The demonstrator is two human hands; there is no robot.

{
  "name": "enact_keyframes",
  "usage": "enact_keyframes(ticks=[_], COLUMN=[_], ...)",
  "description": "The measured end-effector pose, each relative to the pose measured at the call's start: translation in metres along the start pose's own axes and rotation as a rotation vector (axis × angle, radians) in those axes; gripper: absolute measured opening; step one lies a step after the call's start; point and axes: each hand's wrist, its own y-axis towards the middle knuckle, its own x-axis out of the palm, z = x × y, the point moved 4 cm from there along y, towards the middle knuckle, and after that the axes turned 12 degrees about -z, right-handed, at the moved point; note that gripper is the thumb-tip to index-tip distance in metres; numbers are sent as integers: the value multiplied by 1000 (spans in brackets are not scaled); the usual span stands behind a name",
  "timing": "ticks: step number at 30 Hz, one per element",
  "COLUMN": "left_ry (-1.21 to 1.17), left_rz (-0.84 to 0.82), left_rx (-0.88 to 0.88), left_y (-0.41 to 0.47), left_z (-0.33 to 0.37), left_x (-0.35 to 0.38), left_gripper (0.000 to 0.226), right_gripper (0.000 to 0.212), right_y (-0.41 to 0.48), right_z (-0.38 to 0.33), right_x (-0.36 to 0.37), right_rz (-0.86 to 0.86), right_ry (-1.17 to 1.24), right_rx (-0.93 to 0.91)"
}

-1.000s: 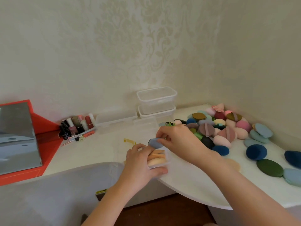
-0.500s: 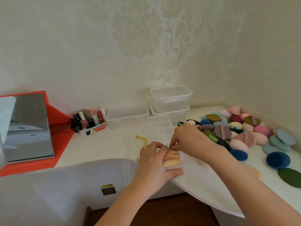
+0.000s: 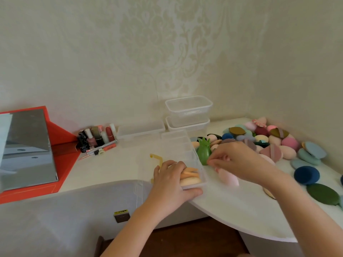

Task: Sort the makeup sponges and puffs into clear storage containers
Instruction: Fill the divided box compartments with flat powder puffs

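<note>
A clear compartmented container (image 3: 182, 143) lies at the white table's front edge. Several peach and orange sponges (image 3: 191, 178) fill its near end. My left hand (image 3: 171, 184) grips that near end, fingers over the sponges and thumb on the front rim. My right hand (image 3: 236, 161) is just right of the container, fingertips pinched on the lower edge of an upright green pineapple-shaped sponge (image 3: 203, 153). A pink sponge (image 3: 229, 178) lies on the table under that hand. A pile of coloured sponges and puffs (image 3: 278, 143) covers the right corner.
Two stacked clear containers (image 3: 189, 110) and a flat one (image 3: 141, 130) stand by the wall. Nail polish bottles (image 3: 94, 138) and a red mirror box (image 3: 27, 149) are left. A yellow strip (image 3: 156, 158) lies beside the container. A grey padded surface (image 3: 55, 216) lies at the front left.
My right hand put a blue-grey puff into the container, then moved right to the pile's edge and took the green sponge, now upright. My left hand stayed on the container.
</note>
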Motion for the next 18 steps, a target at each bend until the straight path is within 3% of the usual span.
enact_keyframes(ticks=[9, 13, 16, 18], left_ry=[6, 40, 47, 26], left_rz=[-49, -42, -47, -36], left_rx=[-17, -16, -33, -45], left_y=[2, 1, 2, 3], left_z=[1, 2, 1, -1], left_x=[0, -1, 1, 2], left_gripper=[45, 49, 57, 66], right_gripper=[16, 17, 28, 24], right_y=[-68, -81, -82, -82], right_z=[88, 103, 103, 99], right_x=[4, 15, 17, 14], right_rz=[-196, -231, -201, -182], right_ry=[-218, -58, 3, 22], right_rx=[726, 798, 790, 752])
